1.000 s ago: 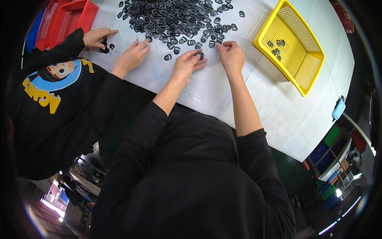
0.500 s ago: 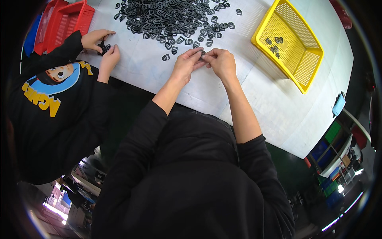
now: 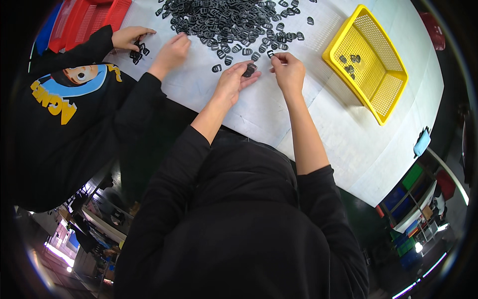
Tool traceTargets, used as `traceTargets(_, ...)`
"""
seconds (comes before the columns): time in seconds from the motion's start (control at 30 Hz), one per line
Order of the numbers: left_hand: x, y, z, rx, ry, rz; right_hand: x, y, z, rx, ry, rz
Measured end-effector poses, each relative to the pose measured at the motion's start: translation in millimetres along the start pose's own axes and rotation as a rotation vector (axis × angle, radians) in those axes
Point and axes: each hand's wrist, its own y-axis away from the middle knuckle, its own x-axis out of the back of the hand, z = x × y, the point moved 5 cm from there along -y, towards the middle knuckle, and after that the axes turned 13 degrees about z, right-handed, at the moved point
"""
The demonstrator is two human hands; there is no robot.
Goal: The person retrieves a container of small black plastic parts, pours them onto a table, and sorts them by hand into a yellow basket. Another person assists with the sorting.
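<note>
My left hand (image 3: 232,82) is closed around a few black plastic strap buckles (image 3: 249,70), which lie against its fingers. Just to the right, my right hand (image 3: 289,73) pinches a single black buckle (image 3: 270,53) between thumb and forefinger, close to the near edge of the heap. That heap of black buckles (image 3: 219,22) spreads over the far part of the white table (image 3: 259,117), with loose ones scattered around it.
A yellow perforated basket (image 3: 369,107) at the right holds several buckles. At the left, a co-worker's hand (image 3: 172,54) reaches beside the heap, the other (image 3: 130,38) by a small cluster of buckles. Red baskets (image 3: 89,25) stand at the far left.
My hands have drawn apart; the right one moved right and slightly away, to a buckle by the heap. A co-worker's hand moved toward the heap. The whole view shifted a little.
</note>
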Motion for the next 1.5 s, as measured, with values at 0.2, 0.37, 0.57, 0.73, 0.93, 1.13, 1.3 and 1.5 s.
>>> traceTargets(0.2, -10, 4, -4, 0.026, 0.105, -0.089, -6, 40, 7, -0.435, -0.433, -0.226)
traceTargets(0.37, -21, 12, -6, -0.014, -0.007, -0.013, 4, 44, 3, -0.354, -0.324, -0.155)
traceTargets(0.57, -63, 28, 9, -0.052, -0.006, -0.169, 51, 44, 7, -0.379, -0.524, -0.050)
traceTargets(0.73, -151, 42, 26, -0.172, -0.113, -0.318, 81, 46, 28, -0.427, -0.602, 0.015)
traceTargets(0.93, -250, 22, 7, -0.375, -0.257, -0.367, 90, 57, 48, -0.413, -0.604, 0.020)
traceTargets(1.13, -278, 34, 13, -1.383, -0.617, -0.171, 78, 55, 49, -0.264, -0.389, 0.059)
traceTargets(1.3, -249, 45, 25, -0.891, -0.371, -0.381, 56, 13, 44, 0.406, -0.065, 0.180)
traceTargets(1.5, -90, 20, 58, -0.463, -0.294, 0.004, 16, -25, -13, 0.431, 0.281, 0.150)
